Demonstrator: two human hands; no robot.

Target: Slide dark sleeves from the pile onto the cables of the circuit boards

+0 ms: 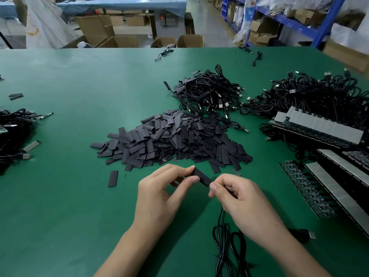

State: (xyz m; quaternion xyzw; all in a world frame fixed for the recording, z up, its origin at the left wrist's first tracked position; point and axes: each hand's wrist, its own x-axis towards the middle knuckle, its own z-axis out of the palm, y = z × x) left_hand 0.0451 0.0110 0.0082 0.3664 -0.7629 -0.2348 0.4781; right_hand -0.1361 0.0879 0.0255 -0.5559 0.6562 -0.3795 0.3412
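1. The left hand (165, 194) has its grip clamped on one dark sleeve (201, 177), thumb below and fingertips above, at the sleeve's upper-left end.
2. The right hand (239, 198) has its grip closed on the end of a black cable (220, 226), its thumb touching the sleeve's lower-right end. Whether the cable's tip has entered the sleeve is hidden by the fingers.
3. From the right hand the cable drops to the bottom of the frame in loose loops on the green surface (69, 196). A USB plug (311, 234) lies just right of the right wrist.
4. Just above the hands, in mid-frame, sits the pile of sleeves (175, 140), large and spread wide. A stray sleeve (113, 178) lies apart at its lower left.
5. Above the pile, a heap of cables (209, 92) shows dark sleeves on several ends. I take these for finished pieces.
6. In the upper right lies a larger tangle of cables (319, 92), and below it run rows of circuit boards (319, 128) down the right edge. I see no sleeves on these, so they look like the work left.
7. A further bundle (14, 126) sits at the left edge. Its state is unclear.
8. Judged overall: one sleeve is at the threading step, a modest share looks done, and most of the boards and sleeves remain.
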